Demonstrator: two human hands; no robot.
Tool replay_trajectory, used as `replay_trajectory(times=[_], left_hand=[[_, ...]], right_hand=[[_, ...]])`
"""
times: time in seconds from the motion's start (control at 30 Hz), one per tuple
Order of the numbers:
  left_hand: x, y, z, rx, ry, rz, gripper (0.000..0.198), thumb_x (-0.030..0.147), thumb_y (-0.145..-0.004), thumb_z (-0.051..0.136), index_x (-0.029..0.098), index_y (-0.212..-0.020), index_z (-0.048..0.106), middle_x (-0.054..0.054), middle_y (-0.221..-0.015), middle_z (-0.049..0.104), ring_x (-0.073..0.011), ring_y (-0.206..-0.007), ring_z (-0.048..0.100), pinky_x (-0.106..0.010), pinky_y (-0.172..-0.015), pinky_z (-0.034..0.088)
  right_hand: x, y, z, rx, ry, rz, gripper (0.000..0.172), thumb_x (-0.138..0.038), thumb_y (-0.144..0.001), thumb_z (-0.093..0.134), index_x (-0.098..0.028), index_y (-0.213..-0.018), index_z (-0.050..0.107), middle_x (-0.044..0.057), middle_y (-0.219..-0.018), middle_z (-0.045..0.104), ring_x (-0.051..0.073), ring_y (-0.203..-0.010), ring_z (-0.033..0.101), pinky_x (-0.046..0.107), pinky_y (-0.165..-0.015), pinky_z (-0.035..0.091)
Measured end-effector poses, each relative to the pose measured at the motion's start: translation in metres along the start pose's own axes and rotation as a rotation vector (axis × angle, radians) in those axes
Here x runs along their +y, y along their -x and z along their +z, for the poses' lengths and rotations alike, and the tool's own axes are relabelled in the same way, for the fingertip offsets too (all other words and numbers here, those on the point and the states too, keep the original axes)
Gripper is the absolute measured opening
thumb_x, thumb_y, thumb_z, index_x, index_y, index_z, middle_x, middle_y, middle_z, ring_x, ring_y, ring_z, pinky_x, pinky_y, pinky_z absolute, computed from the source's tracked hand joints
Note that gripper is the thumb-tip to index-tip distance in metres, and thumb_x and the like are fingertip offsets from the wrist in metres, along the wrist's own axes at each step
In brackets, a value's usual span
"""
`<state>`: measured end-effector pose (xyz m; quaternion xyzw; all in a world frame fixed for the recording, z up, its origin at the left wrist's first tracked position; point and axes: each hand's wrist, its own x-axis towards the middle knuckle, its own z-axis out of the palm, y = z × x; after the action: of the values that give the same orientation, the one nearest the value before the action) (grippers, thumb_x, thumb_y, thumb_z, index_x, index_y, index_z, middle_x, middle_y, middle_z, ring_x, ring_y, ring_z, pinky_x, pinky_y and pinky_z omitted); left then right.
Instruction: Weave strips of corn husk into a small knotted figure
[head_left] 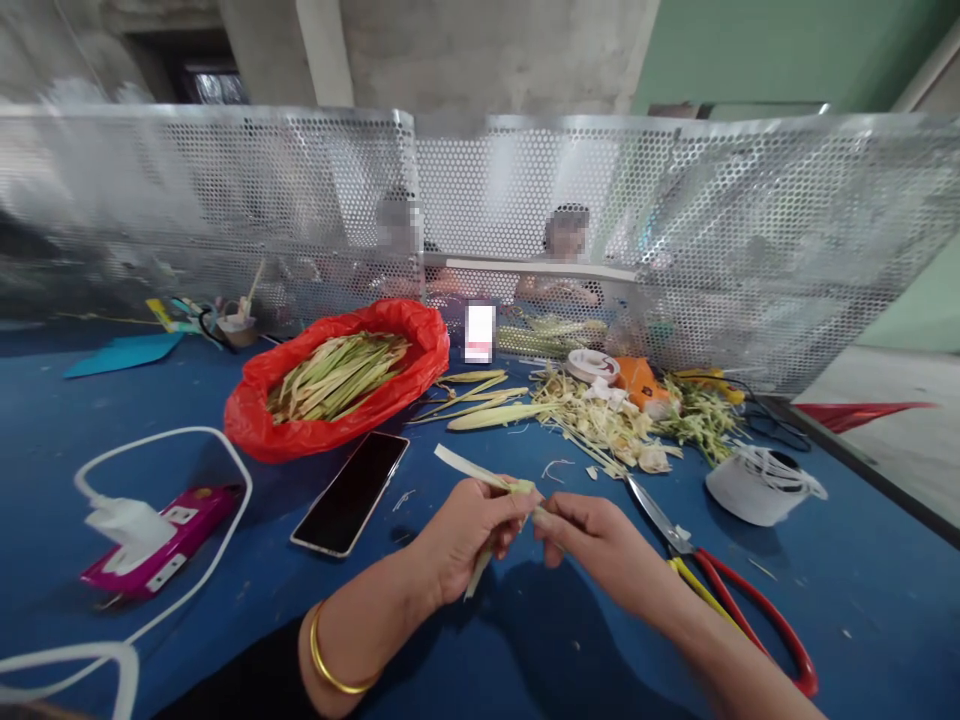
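Note:
My left hand (463, 535) and my right hand (600, 545) meet above the blue table (525, 640), both pinched on one pale green leaf strip (480, 472). The strip sticks up and to the left from my fingers and also hangs down below my left hand. A gold bangle circles my left wrist. Red-handled scissors (720, 585) lie just right of my right hand.
A red bag (330, 430) full of leaf strips sits at the left, with a black phone (351, 492) beside it and a pink power strip (161, 550) with white cable. Leaf scraps (607, 415), an orange tool and a white thread roll (757, 485) lie right. People sit behind a perforated metal screen (675, 220).

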<state>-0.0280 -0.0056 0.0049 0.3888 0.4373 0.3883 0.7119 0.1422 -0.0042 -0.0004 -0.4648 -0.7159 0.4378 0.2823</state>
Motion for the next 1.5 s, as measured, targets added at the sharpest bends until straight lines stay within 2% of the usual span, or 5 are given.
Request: replay_trajectory(times=[0.2, 0.4, 0.67, 1.0, 1.5], left_hand=[[-0.004, -0.001, 0.001, 0.090, -0.082, 0.075, 0.037, 0.046, -0.062, 0.078, 0.017, -0.070, 0.055, 0.008, -0.049, 0.043, -0.0052, -0.042, 0.032, -0.020, -0.042, 0.023], [0.001, 0.007, 0.002, -0.180, -0.234, -0.048, 0.044, 0.058, -0.073, 0.063, 0.014, -0.073, 0.064, 0.004, -0.053, 0.047, -0.0058, -0.042, 0.032, -0.022, -0.041, 0.021], [-0.014, 0.015, 0.018, -0.356, -0.357, -0.193, 0.029, 0.042, -0.076, 0.064, 0.013, -0.077, 0.070, 0.002, -0.060, 0.051, -0.0053, -0.046, 0.031, -0.023, -0.045, 0.016], [-0.033, 0.024, 0.032, -0.102, -0.679, 0.026, 0.037, 0.034, -0.084, 0.048, 0.013, -0.069, 0.074, 0.002, -0.050, 0.044, -0.0111, -0.052, 0.039, -0.026, -0.054, 0.027], [-0.027, 0.026, 0.031, -0.356, -0.400, -0.102, 0.047, 0.044, -0.085, 0.040, 0.012, -0.068, 0.070, 0.003, -0.049, 0.037, -0.0095, -0.049, 0.030, -0.025, -0.050, 0.020]], right_hand=[[0.003, 0.004, 0.001, -0.059, 0.159, -0.050, 0.035, -0.038, -0.091, 0.047, -0.020, -0.064, 0.060, -0.002, -0.054, 0.057, 0.014, -0.054, 0.050, 0.024, -0.054, 0.034], [-0.009, 0.005, -0.007, 0.342, 0.306, -0.210, 0.022, -0.035, -0.088, 0.052, -0.021, -0.083, 0.068, 0.005, -0.079, 0.063, 0.019, -0.076, 0.056, 0.029, -0.068, 0.042], [-0.007, -0.001, 0.010, -0.041, -0.391, 0.087, 0.009, -0.025, -0.071, 0.064, -0.018, -0.067, 0.058, -0.003, -0.057, 0.057, 0.011, -0.050, 0.051, 0.022, -0.046, 0.040], [-0.011, 0.000, 0.017, 0.254, -0.350, 0.017, 0.016, -0.024, -0.070, 0.064, -0.019, -0.061, 0.052, -0.006, -0.054, 0.044, 0.008, -0.051, 0.039, 0.021, -0.047, 0.033], [-0.015, 0.000, 0.012, 0.156, -0.572, 0.053, 0.017, -0.029, -0.073, 0.065, -0.018, -0.064, 0.053, -0.004, -0.056, 0.055, 0.007, -0.048, 0.042, 0.021, -0.048, 0.033]])
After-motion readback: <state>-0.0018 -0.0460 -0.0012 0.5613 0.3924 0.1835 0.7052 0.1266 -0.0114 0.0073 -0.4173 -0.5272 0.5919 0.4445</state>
